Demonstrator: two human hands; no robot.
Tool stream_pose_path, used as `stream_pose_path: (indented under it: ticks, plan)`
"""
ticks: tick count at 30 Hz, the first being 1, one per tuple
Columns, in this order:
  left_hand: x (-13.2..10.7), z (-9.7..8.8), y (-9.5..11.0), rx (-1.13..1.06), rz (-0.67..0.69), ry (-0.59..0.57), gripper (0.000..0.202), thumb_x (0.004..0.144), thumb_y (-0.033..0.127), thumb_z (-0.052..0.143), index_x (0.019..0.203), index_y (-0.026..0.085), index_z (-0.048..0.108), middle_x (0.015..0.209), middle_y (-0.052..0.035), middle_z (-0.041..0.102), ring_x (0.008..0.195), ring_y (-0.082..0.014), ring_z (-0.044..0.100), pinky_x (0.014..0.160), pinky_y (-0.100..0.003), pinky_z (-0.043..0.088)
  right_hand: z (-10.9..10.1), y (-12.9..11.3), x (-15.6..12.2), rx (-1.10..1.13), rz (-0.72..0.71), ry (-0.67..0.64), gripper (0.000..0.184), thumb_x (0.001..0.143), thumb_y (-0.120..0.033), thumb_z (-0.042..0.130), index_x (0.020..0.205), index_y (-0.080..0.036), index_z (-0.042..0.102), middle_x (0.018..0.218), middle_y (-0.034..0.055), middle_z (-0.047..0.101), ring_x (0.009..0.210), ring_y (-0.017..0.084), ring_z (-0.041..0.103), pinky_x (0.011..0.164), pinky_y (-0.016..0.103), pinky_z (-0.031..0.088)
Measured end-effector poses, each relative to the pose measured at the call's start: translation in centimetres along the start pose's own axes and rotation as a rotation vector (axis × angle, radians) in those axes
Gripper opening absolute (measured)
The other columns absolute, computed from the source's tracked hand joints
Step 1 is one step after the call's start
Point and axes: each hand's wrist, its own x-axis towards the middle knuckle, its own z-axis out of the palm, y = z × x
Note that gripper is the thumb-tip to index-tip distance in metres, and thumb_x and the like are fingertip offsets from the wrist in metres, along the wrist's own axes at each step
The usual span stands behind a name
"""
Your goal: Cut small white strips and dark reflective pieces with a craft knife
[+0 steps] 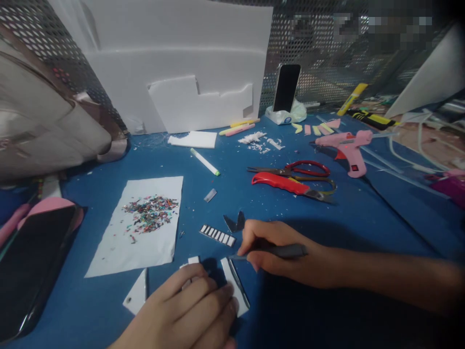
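My right hand point(271, 249) is closed round a dark, thin craft knife point(279, 251), whose tip touches a small white foam piece with a dark edge point(235, 286) on the blue mat. My left hand point(189, 312) lies at the bottom, fingers pressed together on white foam pieces point(137, 293), its fingertips against the piece under the blade. Just beyond lie a black-and-white striped strip point(218, 235) and a small dark cut scrap point(235, 222).
A white sheet with colourful glitter point(140, 225) lies left. Red scissors and a red cutter point(294, 179), a pink glue gun point(347, 145), a white marker point(204, 161), foam boards point(181, 72) and a propped phone point(286, 87) sit farther back. A dark tablet point(32, 261) is at left.
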Motion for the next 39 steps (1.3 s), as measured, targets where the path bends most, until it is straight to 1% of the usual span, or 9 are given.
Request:
stream_pose_path:
  ticks: [5, 9, 13, 17, 21, 25, 30, 34, 39]
  plan:
    - [0.0, 0.11, -0.04, 0.001, 0.02, 0.001, 0.028, 0.097, 0.024, 0.041, 0.099, 0.016, 0.068, 0.094, 0.0018, 0.068, 0.087, -0.0121, 0.059, 0.104, -0.033, 0.033, -0.03, -0.34, -0.16, 0.069, 0.066, -0.149, 0.021, 0.094, -0.032, 0.049, 0.082, -0.015, 0.053, 0.062, -0.0045, 0.049, 0.057, 0.007, 0.045, 0.052, 0.017, 0.035]
    - [-0.12, 0.22, -0.23, 0.0, 0.02, 0.01, 0.028, 0.097, 0.024, 0.041, 0.099, 0.016, 0.068, 0.095, 0.0017, 0.068, 0.087, -0.0126, 0.058, 0.103, -0.033, 0.033, -0.03, -0.25, -0.12, 0.034, 0.032, 0.024, 0.013, 0.092, -0.028, 0.054, 0.086, -0.016, 0.053, 0.075, -0.0032, 0.053, 0.066, 0.007, 0.048, 0.06, 0.017, 0.038]
    - [-0.29, 0.31, -0.26, -0.009, 0.023, -0.02, 0.029, 0.097, 0.025, 0.041, 0.099, 0.016, 0.068, 0.094, 0.0012, 0.068, 0.087, -0.013, 0.058, 0.105, -0.034, 0.032, -0.03, -0.13, -0.21, 0.075, 0.064, -0.119, 0.02, 0.094, -0.031, 0.05, 0.082, -0.015, 0.052, 0.064, -0.0042, 0.051, 0.058, 0.007, 0.046, 0.053, 0.017, 0.036]
    - [-0.18, 0.19, -0.07, 0.003, 0.013, -0.002, 0.028, 0.097, 0.022, 0.04, 0.098, 0.016, 0.068, 0.093, 0.0017, 0.068, 0.086, -0.0122, 0.059, 0.105, -0.033, 0.031, -0.01, -0.28, -0.19, 0.029, 0.026, 0.018, 0.015, 0.093, -0.029, 0.051, 0.086, -0.015, 0.052, 0.073, -0.0025, 0.054, 0.066, 0.008, 0.049, 0.06, 0.018, 0.038]
    - [0.03, 0.02, -0.1, 0.006, 0.015, -0.015, 0.028, 0.097, 0.023, 0.04, 0.099, 0.016, 0.068, 0.093, 0.0014, 0.069, 0.085, -0.0119, 0.059, 0.103, -0.034, 0.034, 0.02, -0.31, -0.1, 0.06, 0.047, -0.106, 0.02, 0.095, -0.03, 0.048, 0.082, -0.015, 0.053, 0.065, -0.0032, 0.053, 0.059, 0.007, 0.048, 0.055, 0.018, 0.037]
    - [0.06, 0.12, -0.23, 0.008, 0.018, 0.001, 0.028, 0.097, 0.023, 0.04, 0.098, 0.017, 0.068, 0.094, 0.0015, 0.069, 0.086, -0.0121, 0.059, 0.102, -0.033, 0.035, 0.04, -0.23, -0.17, 0.047, 0.038, 0.021, 0.016, 0.094, -0.029, 0.05, 0.086, -0.016, 0.052, 0.071, -0.0028, 0.053, 0.064, 0.008, 0.049, 0.059, 0.018, 0.038]
    - [-0.01, 0.13, -0.14, -0.005, 0.011, -0.015, 0.028, 0.097, 0.023, 0.041, 0.098, 0.016, 0.068, 0.093, 0.0014, 0.068, 0.086, -0.012, 0.059, 0.105, -0.033, 0.031, -0.1, -0.39, -0.14, 0.069, 0.054, -0.104, 0.023, 0.096, -0.031, 0.046, 0.08, -0.015, 0.052, 0.064, -0.0034, 0.052, 0.058, 0.007, 0.048, 0.053, 0.017, 0.037]
    - [-0.05, -0.01, -0.11, 0.008, 0.023, -0.011, 0.027, 0.097, 0.023, 0.041, 0.098, 0.016, 0.068, 0.094, 0.001, 0.068, 0.087, -0.0124, 0.059, 0.104, -0.034, 0.033, -0.08, -0.45, -0.04, 0.028, 0.035, 0.04, 0.017, 0.095, -0.03, 0.049, 0.085, -0.015, 0.052, 0.071, -0.0032, 0.053, 0.064, 0.007, 0.049, 0.059, 0.018, 0.039]
    - [-0.14, 0.1, 0.02, 0.024, 0.018, 0.003, 0.028, 0.098, 0.023, 0.04, 0.099, 0.016, 0.067, 0.095, 0.0014, 0.067, 0.087, -0.0118, 0.06, 0.102, -0.035, 0.036, -0.07, -0.43, -0.17, 0.033, 0.058, -0.097, 0.022, 0.096, -0.03, 0.046, 0.081, -0.015, 0.053, 0.064, -0.0034, 0.052, 0.058, 0.007, 0.048, 0.054, 0.018, 0.037]
